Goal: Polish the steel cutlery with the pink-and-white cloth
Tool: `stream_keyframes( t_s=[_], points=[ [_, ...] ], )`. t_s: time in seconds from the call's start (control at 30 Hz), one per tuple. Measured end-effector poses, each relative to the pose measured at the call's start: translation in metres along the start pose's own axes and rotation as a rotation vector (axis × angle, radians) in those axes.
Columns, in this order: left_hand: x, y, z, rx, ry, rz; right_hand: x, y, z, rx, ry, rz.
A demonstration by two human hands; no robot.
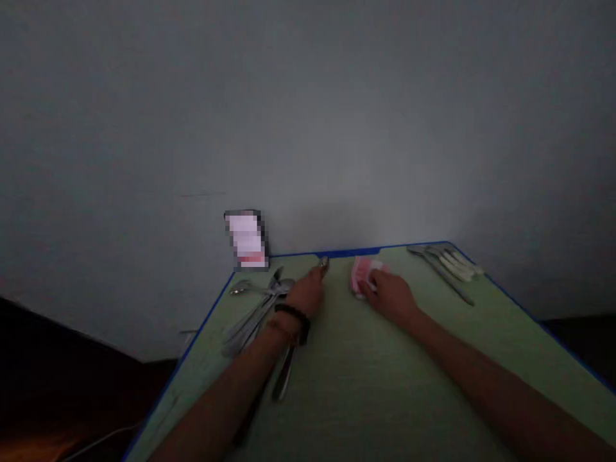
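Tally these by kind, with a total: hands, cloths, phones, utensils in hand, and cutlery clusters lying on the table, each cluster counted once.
Hands: 2, left hand and right hand
Cloth: 1
Phone: 1
Metal utensil in hand: 1
Cutlery clusters: 2, left cluster and right cluster; overlap and blur hide their piece counts
Total: 7

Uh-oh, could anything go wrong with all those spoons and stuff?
Maybe! The phone stands at the table's far left corner, so a bump might knock it off. The dark bracelet on the left hand's wrist is close to the loose pile of cutlery, so it could nudge a piece. And the spoon in that hand looks shiny and smooth, so it might slip.
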State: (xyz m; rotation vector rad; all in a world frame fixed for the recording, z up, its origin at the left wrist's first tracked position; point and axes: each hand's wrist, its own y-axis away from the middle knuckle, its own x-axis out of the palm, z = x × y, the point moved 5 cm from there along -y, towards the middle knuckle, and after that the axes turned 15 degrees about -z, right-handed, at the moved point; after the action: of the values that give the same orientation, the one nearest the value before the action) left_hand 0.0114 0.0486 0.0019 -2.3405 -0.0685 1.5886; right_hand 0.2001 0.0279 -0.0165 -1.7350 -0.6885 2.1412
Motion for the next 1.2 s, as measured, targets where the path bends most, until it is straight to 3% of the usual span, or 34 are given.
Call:
stream_keyframes(
  t_s=[0.1, 0.2, 0.33, 0.47, 0.63, 0.77, 0.93, 1.1, 1.2],
  points=[
    [-0.005, -0.002, 0.003, 0.008, 0.037, 0.002, 0.002, -0.001, 0.000, -0.013, -0.094, 0.026],
    [-0.012, -0.001, -0.001, 0.029, 0.101, -0.044, 0.004, -0.007, -0.012, 0.121, -0.324, -0.005],
    [-0.018, 0.006, -0.015, -0.003, 0.310, -0.119, 0.007, -0.019, -0.040, 0.414, -0.656, -0.202],
    [-0.007, 0.015, -0.025, -0.126, 0.584, -0.041, 0.011, -0.025, -0.049, 0.476, -0.917, -0.297],
    [0.009, 0.021, -0.028, -0.039, 0.631, 0.044, 0.017, -0.023, -0.045, 0.497, -0.998, -0.249],
    [0.017, 0.022, -0.023, -0.089, 0.696, 0.104, 0.013, -0.024, -0.040, 0.471, -1.067, -0.210],
    [0.019, 0.026, -0.025, -0.155, 0.773, 0.166, 0.013, -0.021, -0.039, 0.592, -1.069, -0.055],
    [0.017, 0.026, -0.025, -0.212, 0.768, 0.134, 0.011, -0.020, -0.043, 0.633, -1.237, -0.135],
    [0.019, 0.026, -0.025, -0.198, 0.808, 0.153, 0.010, -0.022, -0.041, 0.582, -1.198, -0.112]
  ],
)
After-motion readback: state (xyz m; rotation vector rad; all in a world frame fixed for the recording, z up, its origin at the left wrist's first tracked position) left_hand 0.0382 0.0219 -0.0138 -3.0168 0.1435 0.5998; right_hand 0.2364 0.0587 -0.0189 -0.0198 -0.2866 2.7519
